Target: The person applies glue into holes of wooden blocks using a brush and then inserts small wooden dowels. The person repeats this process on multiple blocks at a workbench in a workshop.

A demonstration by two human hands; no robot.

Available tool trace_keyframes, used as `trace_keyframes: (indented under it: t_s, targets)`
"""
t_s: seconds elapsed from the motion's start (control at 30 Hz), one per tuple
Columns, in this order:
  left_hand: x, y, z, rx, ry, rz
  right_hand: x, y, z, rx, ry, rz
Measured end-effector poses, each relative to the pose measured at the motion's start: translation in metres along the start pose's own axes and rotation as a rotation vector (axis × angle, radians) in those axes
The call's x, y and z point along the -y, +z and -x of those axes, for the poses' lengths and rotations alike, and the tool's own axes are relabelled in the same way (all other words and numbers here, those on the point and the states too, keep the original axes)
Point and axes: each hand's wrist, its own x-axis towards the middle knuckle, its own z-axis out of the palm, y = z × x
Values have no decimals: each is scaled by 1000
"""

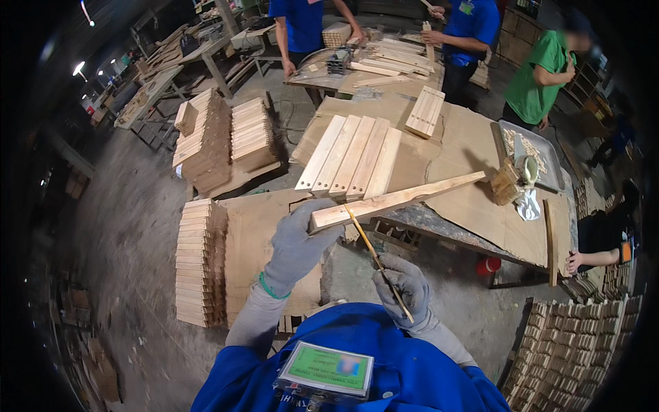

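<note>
My left hand [300, 242], in a grey glove, is closed around the near end of a long pale wooden slat [398, 200]. The slat reaches away to the right, over the edge of a cardboard-covered table [473, 220]. In my gloved right hand [405, 290] is a thin stick [368, 242], yellowish above and dark below. Its upper tip meets the slat close to my left hand; whether it enters a hole there I cannot tell. Just beyond lie several wooden slats [353, 154] side by side, with dark holes at the near ends of most.
A small slat bundle [425, 112], a grey tray [559, 180] of small wooden pieces and a glue-stained container [506, 182] are on the table. Slat stacks stand left [200, 264] and lower right [570, 350]. Co-workers, including one in green [535, 82], stand beyond.
</note>
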Motion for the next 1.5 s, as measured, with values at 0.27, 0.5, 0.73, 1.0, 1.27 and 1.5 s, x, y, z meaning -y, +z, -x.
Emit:
trace_keyframes:
  t_s: [0.27, 0.5, 0.73, 1.0, 1.27, 1.5]
  targets:
    - [-2, 1, 3, -19, -15, 32, 17, -21, -18, -402, -99, 61]
    - [-8, 1, 4, 0, -55, 56, 6, -33, -30, -524, -238, -18]
    - [-6, 2, 6, -21, -80, 102, 21, -17, -18, -294, -520, 141]
    - [-1, 1, 7, -21, -36, 37, 33, -12, -13, -270, -500, 341]
    - [-4, 1, 6, -13, -40, -22, 5, -4, 0, 51, -106, -27]
    - [4, 1, 7, -6, -12, 63, 27, -19, -22, -324, -457, 426]
